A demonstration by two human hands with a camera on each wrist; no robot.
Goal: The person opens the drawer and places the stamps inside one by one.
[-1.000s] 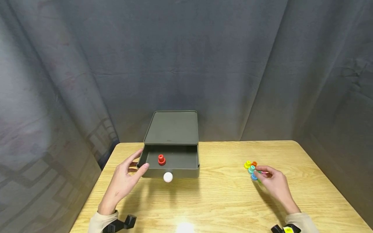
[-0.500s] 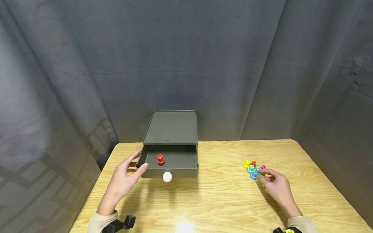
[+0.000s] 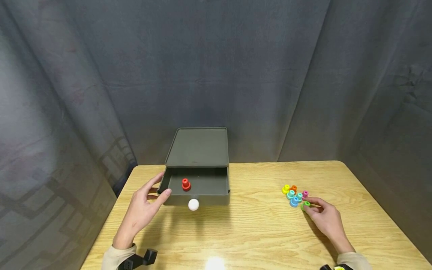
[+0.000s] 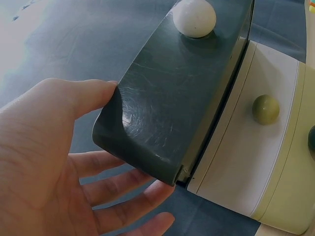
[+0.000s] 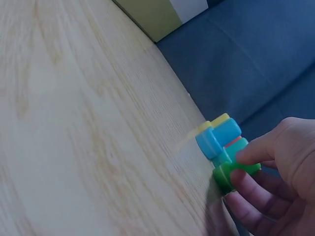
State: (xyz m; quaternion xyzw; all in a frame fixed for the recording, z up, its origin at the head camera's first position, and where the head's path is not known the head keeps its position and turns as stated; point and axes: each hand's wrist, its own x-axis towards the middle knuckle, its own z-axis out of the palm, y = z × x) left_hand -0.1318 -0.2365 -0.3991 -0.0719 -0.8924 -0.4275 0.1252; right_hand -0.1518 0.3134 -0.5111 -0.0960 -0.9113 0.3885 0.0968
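My left hand (image 3: 141, 213) holds the left front corner of a pulled-out dark green drawer (image 3: 210, 200), thumb at the front edge and fingers along the side. The drawer's white round knob (image 4: 195, 18) shows in the left wrist view. Inside lies a red stepped peg (image 3: 186, 185). At the right, my right hand (image 3: 325, 219) pinches a green peg (image 5: 225, 178) between thumb and fingers, low at the tabletop. Beside it stand a blue peg (image 3: 294, 202), a pink peg (image 3: 305, 194), a yellow peg (image 3: 286, 189), an orange peg (image 3: 294, 188) and two teal pegs (image 3: 291, 194).
The drawer unit (image 3: 199, 146) stands near the back edge of the wooden table (image 3: 256, 225). Below the green drawer, the left wrist view shows a white drawer (image 4: 236, 142) with an olive knob (image 4: 266, 109). Grey curtains (image 3: 216, 75) enclose the table at the back and sides.
My right hand has shifted slightly right and toward me, and the green peg now sits apart from the other pegs. My left hand keeps its place on the drawer.
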